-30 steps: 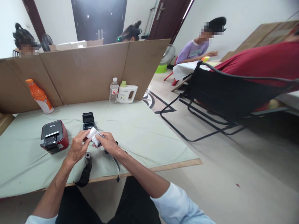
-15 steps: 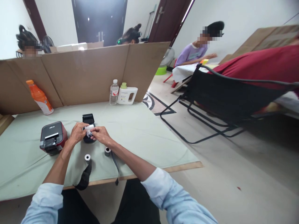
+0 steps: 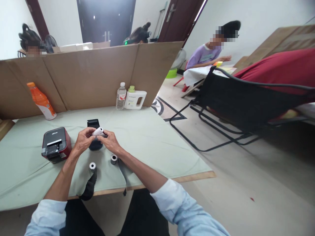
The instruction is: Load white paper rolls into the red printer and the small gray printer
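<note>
You've got a small white paper roll (image 3: 98, 131) pinched between both hands, left hand (image 3: 83, 141) and right hand (image 3: 111, 141), left of centre frame, right above the black printer (image 3: 94, 124). Two more rolls (image 3: 92, 166) sit just below your hands, red printer (image 3: 56, 143) off to the left.

A single head-worn camera looks forward and down from above the seated person's lap, close over the green-covered table (image 3: 152, 137), toward the cardboard partition (image 3: 98, 75). Its wide, seemingly tilted view also takes in the floor at right.
</note>
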Motion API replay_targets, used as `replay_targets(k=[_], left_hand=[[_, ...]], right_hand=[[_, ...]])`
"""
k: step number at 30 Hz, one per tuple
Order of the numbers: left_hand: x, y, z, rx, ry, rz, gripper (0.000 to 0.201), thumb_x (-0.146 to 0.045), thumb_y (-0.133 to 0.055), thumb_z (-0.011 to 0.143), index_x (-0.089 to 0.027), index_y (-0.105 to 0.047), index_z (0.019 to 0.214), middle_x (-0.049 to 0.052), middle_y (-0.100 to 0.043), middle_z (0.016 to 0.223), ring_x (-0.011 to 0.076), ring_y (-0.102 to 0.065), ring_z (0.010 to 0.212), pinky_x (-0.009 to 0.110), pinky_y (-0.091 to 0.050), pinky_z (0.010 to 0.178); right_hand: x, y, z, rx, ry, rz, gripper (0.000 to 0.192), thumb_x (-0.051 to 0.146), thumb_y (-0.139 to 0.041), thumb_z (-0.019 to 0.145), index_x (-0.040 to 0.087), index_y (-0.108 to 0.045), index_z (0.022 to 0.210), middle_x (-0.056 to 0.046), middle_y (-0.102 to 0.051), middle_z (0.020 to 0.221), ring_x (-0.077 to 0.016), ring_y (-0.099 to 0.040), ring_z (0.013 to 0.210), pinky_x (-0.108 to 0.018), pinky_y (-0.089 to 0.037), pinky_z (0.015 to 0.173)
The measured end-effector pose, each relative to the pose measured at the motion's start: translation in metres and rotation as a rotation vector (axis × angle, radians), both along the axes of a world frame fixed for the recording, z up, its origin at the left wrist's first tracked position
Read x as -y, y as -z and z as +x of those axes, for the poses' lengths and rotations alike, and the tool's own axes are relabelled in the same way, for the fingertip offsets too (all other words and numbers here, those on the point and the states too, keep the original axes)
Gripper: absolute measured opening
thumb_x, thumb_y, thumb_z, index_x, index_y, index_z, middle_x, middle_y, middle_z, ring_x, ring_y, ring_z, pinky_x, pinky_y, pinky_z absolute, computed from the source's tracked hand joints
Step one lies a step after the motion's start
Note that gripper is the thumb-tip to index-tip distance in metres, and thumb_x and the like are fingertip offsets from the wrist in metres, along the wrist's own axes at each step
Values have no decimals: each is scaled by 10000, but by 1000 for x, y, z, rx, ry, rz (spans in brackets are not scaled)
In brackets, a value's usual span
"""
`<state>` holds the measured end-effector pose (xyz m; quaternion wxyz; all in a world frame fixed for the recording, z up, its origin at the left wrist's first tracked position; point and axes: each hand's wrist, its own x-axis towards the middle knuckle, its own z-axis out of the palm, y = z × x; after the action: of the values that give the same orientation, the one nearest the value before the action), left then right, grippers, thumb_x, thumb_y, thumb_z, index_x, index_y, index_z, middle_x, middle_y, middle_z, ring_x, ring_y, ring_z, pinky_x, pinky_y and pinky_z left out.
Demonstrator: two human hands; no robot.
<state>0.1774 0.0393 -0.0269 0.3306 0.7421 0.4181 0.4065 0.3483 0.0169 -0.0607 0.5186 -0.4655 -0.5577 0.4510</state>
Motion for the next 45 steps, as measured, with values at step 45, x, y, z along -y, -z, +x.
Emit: replay_targets(k=[45], left_hand=[[-52,39,-18,-373,-163,182,305,-112,-599,686,-203,-803,893,46,-805,935,222,-732,900,315,-578,819]], right_hand=[[-18,-8,7,1040,-97,429,284,92,-543,965,181,-750,1139,-100,-712,1158,-206,-651,1074,-285,-501,903]])
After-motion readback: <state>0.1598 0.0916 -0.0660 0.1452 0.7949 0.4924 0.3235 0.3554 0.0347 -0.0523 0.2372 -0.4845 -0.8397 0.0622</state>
